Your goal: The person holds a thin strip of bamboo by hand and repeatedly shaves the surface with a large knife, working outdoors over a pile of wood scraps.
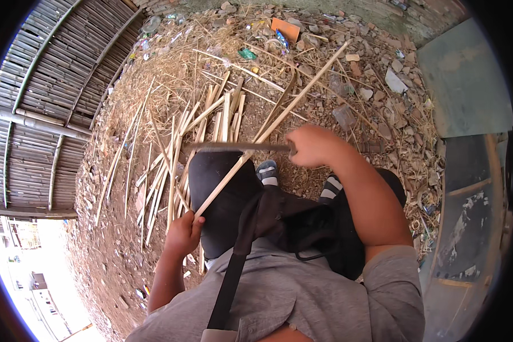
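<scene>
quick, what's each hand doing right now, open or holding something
Left hand: closed, holding the lower end of a long pale strip.
Right hand: closed, gripping a long dark blade at its right end.

Blue wrapper (282, 39), on rubble at top ctr: any print too small & blurred to read.
Green scrap (247, 54), nearby: nothing legible.
Orange piece (285, 29), beside blue wrapper: no readable txt.
Clear plastic tub (344, 117), R of ctr: label, if any, illegible.
Dark panel (464, 228), far R: pale flaked patches, no letters/nos. to make out.
Grey shirt (308, 290), bottom ctr: no legible print.
Long blade (233, 147), mid-scene: no readable mark.
</scene>
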{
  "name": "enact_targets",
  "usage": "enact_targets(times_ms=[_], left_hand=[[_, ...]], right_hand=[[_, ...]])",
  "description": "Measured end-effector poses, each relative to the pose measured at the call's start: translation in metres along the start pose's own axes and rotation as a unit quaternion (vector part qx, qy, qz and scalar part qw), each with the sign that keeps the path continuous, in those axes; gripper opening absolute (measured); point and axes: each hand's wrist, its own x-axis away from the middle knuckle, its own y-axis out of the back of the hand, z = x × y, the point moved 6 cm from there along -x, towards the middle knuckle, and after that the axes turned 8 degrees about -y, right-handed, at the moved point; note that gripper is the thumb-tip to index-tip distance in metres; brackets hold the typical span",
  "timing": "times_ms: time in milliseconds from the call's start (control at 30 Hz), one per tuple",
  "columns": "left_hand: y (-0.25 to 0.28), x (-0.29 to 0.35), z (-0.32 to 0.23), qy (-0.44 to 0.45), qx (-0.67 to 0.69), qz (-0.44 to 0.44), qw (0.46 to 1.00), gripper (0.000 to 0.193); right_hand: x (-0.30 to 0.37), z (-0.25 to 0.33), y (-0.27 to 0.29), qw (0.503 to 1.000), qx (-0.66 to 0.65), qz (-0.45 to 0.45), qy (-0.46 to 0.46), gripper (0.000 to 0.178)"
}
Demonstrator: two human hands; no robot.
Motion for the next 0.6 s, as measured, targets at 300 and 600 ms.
enact_targets(times_ms=[300, 600], left_hand=[[-0.003, 0.000, 0.003, -0.005, 0.005, -0.017, 1.000, 0.037], [0.008, -0.004, 0.007, 0.000, 0.008, 0.036, 0.999, 0.038]], right_hand=[[-0.014, -0.088, 0.037, 0.970, -0.170, -0.078, -0.152, 0.064], [0.005, 0.004, 0.002, 0.999, 0.034, 0.001, 0.028, 0.038]])
